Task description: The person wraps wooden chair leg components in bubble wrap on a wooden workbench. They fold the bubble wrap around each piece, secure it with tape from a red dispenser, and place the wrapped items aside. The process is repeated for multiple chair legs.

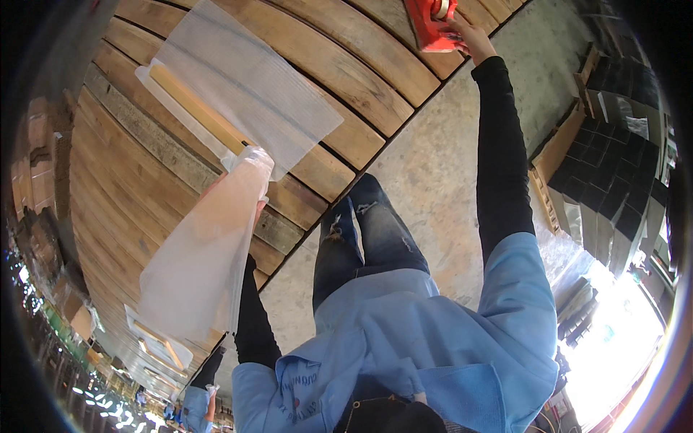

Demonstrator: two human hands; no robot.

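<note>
My left hand (pixel 258 211) grips a milky translucent plastic sheet (pixel 202 260) that hangs over it, so the hand mostly shows as a pink shape through the film. Just beyond it, a long wooden stick (pixel 196 108) lies on a ribbed white sheet (pixel 253 79) spread over the plank table (pixel 346 72); the near end of the stick is under the held sheet. My right hand (pixel 471 32) reaches far across the table and holds a red tape dispenser (pixel 431 25) at its far edge.
Concrete floor (pixel 433 159) runs beside the table under my legs. Stacks of dark flat pieces (pixel 613 173) on wooden frames stand at the right. Wrapped sticks (pixel 159 340) lie further along the table, and another person in blue (pixel 196 405) works at the lower left.
</note>
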